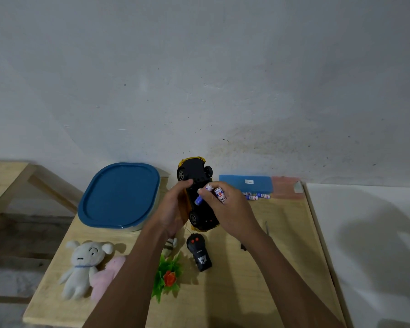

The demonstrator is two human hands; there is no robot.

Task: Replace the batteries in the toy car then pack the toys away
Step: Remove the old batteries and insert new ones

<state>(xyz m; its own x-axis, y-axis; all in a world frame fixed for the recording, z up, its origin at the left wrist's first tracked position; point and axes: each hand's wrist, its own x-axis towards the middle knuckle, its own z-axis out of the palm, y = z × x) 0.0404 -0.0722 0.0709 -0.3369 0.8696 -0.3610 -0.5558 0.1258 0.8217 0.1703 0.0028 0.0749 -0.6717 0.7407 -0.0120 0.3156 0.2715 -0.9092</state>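
Observation:
The yellow toy car (194, 171) is turned on its side with its black underside and wheels facing me, held above the wooden table (282, 245). My left hand (173, 209) grips the car's body from the left. My right hand (225, 207) holds batteries (219, 194) with white and blue labels, their ends against the car's underside near the middle. Several loose batteries (256, 196) lie by the blue case (245, 183) at the back right. The black remote control (198, 253) lies just below the car.
A tub with a blue lid (120, 195) stands at the back left. A white plush dog (81, 266), a pink plush (107, 273), a small striped plush (169, 245) and a green plastic plant with a red flower (167, 275) lie in front. A pink case (287, 188) adjoins the blue one. A thin tool (266, 227) lies at the right.

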